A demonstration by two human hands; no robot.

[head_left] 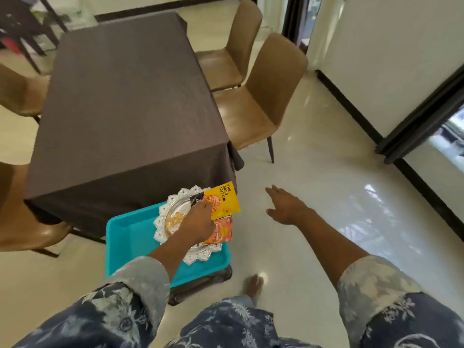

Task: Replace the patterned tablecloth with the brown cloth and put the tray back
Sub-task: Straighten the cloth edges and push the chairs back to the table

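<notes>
- Reaching down with the left hand (198,222) onto a silver scalloped tray (163,219); fingers curled over the tray's contents, but whether they actually pinch anything I cannot tell
- Right hand (285,208) out to the side over bare glossy floor (326,197), fingers spread and slack, holding nothing
- Brown cloth (130,109) covers the table beyond the left hand, lying flat on top, its near edge draping down just past the tray; one corner hangs in a fold off to the right
- Open floor lies all around the right hand; tan chairs (261,96) crowd the table edge further out, more chairs on the far-left side
- Silver tray sits inside a teal plastic bin (125,229), under the left hand; the bin rests on a dark low stand, close against the draped cloth edge
- In the tray: a yellow nut packet (227,199) just beyond the fingertips, an orange packet (223,231) beside the knuckles, some pale yellow bits showing to the wrist's left
- Teal bin's left half bare
- A bare foot (254,285) on the floor between the two arms
</notes>
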